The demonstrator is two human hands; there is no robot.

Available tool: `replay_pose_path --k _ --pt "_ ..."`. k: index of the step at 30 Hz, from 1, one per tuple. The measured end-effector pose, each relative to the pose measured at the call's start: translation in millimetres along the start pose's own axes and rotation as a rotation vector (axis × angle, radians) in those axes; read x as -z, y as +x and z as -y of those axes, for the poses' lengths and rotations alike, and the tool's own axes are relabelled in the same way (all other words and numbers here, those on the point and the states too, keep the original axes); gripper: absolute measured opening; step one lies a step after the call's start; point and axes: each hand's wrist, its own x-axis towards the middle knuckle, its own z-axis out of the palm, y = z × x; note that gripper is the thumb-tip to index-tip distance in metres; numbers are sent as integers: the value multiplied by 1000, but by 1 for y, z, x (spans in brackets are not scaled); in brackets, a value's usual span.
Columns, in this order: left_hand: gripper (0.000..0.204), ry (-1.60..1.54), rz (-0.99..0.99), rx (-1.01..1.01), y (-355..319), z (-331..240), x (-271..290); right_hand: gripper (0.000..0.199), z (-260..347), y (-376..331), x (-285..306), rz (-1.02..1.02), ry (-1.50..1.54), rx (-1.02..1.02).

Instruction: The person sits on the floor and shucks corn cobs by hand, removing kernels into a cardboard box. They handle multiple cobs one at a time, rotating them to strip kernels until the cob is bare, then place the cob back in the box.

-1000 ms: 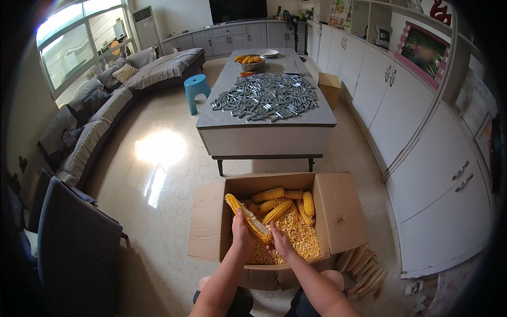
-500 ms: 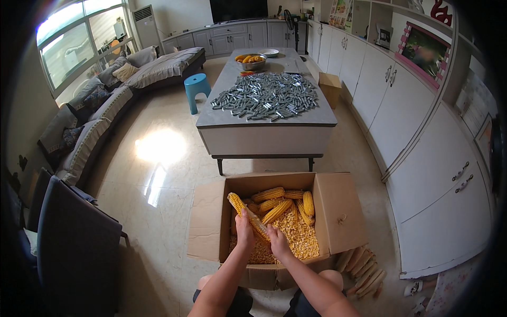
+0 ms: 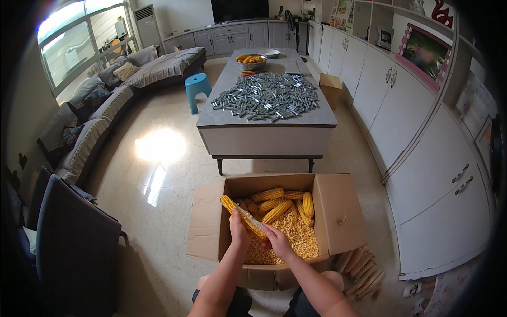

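Note:
Over an open cardboard box (image 3: 338, 214) I hold a corn cob (image 3: 248, 217), tilted with its upper end to the left. A pale strip without kernels runs along its side. My left hand (image 3: 238, 227) is wrapped round the middle of the cob. My right hand (image 3: 275, 240) is closed at its lower right end, and its thumb presses near the kernels. Loose yellow kernels (image 3: 298, 240) cover the bottom of the box. Several whole corn cobs (image 3: 277, 211) lie on them toward the back of the box.
Stripped cobs (image 3: 365, 272) lie on the floor right of the box. Beyond the box stands a grey table (image 3: 264, 138) with a heap of small metal cylinders (image 3: 266, 96) and a bowl of corn (image 3: 252, 63). A blue stool (image 3: 197, 87) and a dark chair (image 3: 74, 238) are to the left.
Both hands and the cob have shifted slightly left. The cob has turned, so more of its bare pale strip faces up.

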Motion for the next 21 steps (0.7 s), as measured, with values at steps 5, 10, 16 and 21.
replay_pose_path --k 5,10,16,21 --pt "31 100 36 -53 -1 6 1 37 8 -5 -5 -137 -83 -50" --pt "28 86 58 -42 -6 -1 -7 32 9 -3 2 -23 -81 -50" --pt "28 55 91 64 -6 -7 -4 32 10 1 13 212 -56 -167" --pt "29 75 101 53 -6 -10 -4 33 6 3 13 227 45 -240"
